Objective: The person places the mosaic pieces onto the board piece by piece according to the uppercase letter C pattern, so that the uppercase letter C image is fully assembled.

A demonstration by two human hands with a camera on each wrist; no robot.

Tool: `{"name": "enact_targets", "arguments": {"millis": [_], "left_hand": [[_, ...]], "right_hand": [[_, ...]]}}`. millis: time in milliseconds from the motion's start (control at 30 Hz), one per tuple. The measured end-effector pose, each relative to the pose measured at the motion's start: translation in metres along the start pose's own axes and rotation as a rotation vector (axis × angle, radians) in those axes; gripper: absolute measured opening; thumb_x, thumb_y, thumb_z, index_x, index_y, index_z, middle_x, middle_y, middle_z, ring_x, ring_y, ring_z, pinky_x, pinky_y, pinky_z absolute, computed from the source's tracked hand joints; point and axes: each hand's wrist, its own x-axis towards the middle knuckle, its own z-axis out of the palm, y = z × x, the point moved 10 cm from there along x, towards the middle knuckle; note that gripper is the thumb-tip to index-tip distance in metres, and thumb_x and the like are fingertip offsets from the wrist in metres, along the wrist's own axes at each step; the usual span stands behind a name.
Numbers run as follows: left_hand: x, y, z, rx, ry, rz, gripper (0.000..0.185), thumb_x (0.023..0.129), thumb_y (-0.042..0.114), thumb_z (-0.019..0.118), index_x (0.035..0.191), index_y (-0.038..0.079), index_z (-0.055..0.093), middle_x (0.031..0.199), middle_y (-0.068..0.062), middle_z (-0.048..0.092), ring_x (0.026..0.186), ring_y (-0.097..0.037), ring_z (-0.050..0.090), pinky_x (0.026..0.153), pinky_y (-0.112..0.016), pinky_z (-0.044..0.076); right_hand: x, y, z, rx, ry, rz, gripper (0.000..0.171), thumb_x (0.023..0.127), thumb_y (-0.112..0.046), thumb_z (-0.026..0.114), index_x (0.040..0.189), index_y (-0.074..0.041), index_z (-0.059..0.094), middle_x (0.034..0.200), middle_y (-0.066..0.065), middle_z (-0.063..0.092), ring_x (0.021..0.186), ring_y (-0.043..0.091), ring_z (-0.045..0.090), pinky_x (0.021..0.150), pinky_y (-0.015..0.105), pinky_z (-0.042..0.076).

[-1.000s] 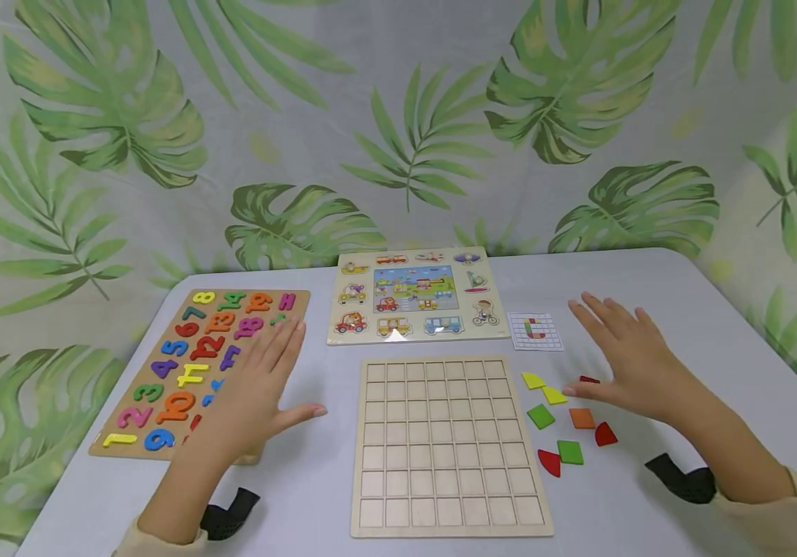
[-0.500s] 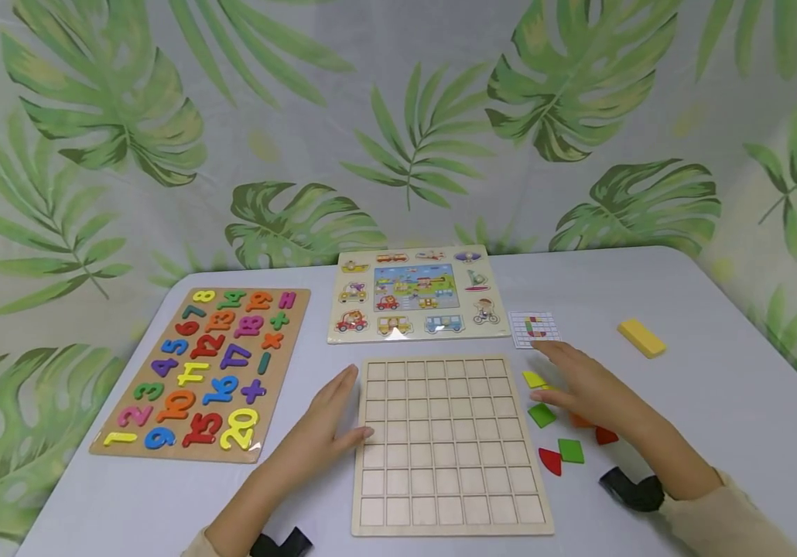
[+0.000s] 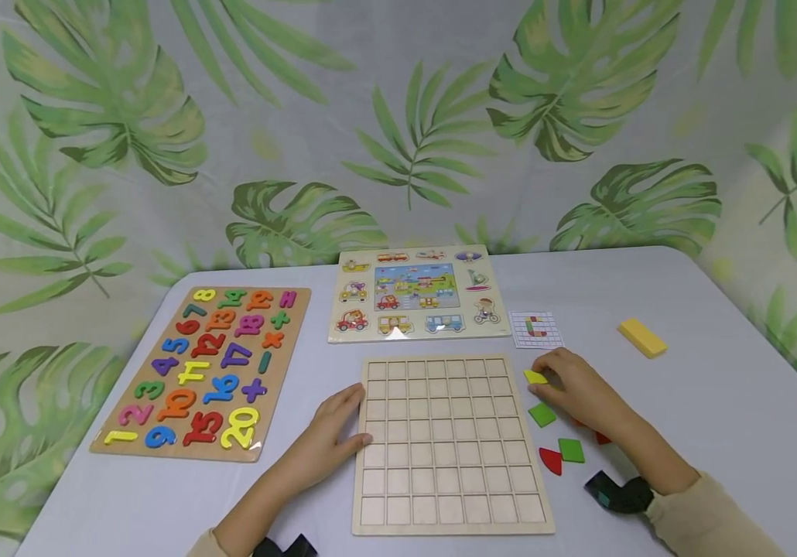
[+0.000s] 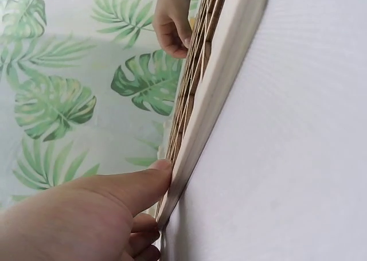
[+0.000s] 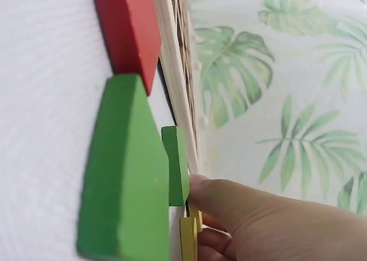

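Note:
My left hand (image 3: 325,441) rests against the left edge of a pale wooden grid board (image 3: 364,495), its thumb and fingertips along that edge. In the left wrist view the thumb (image 4: 143,186) lies on the board's rim. Right of the board, my right hand (image 3: 579,391) reaches down with curled fingers, thumb and forefinger around a yellow quarter-circle piece (image 3: 535,377). Part of that piece is hidden. The right wrist view shows a yellow piece (image 5: 189,241) beside the fingers and a green square (image 5: 175,166) near the thumb tip.
Near the right hand lie a green square (image 3: 570,450), another green square (image 3: 542,415) and a red quarter-circle (image 3: 550,461). A small pattern card (image 3: 536,330), a yellow block (image 3: 642,338), a vehicle puzzle (image 3: 415,294) and a number puzzle board (image 3: 162,402) stand farther around the table.
My left hand has moved right, from above the number board to the grid board's edge. My right hand has come left and down onto the yellow pieces, its fingers curling, uncovering the yellow block.

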Motion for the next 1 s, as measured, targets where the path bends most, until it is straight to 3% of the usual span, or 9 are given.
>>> {"name": "enact_targets", "arguments": {"millis": [233,567,733,1000], "left_hand": [[0.001,-0.001,0.002,0.003,-0.002,0.003,0.064,0.079,0.033,0.053,0.131,0.008,0.024,0.134,-0.002,0.021,0.121,-0.018,0.015,0.095,-0.036,0.021],[0.000,-0.001,0.001,0.015,0.003,0.018,0.066,0.078,0.036,0.053,0.130,0.007,0.024,0.134,-0.001,0.020,0.121,-0.019,0.015,0.095,-0.038,0.021],[0.000,-0.001,0.001,0.013,0.007,0.020,0.066,0.078,0.036,0.053,0.130,0.007,0.025,0.134,-0.001,0.020,0.121,-0.020,0.015,0.095,-0.038,0.021],[0.000,-0.003,0.002,0.018,0.000,0.017,0.066,0.079,0.038,0.051,0.131,0.008,0.024,0.134,0.000,0.019,0.121,-0.018,0.015,0.094,-0.038,0.022]], "right_hand": [[-0.002,-0.016,-0.009,0.098,0.002,-0.032,0.032,0.075,-0.023,0.061,0.104,-0.012,0.052,0.099,0.000,0.049,0.089,0.015,0.046,0.076,0.037,0.041],[0.015,-0.097,-0.020,0.212,0.029,-0.272,0.031,0.076,-0.015,0.060,0.105,-0.008,0.053,0.102,-0.004,0.050,0.087,0.017,0.048,0.072,0.033,0.043],[0.030,-0.132,-0.005,0.293,-0.037,-0.340,0.026,0.077,-0.016,0.058,0.103,-0.011,0.055,0.100,-0.007,0.050,0.087,0.018,0.048,0.073,0.033,0.043],[0.044,-0.149,0.034,0.332,-0.169,-0.397,0.026,0.078,-0.015,0.057,0.104,-0.010,0.055,0.100,-0.007,0.051,0.090,0.011,0.047,0.074,0.028,0.042]]}}
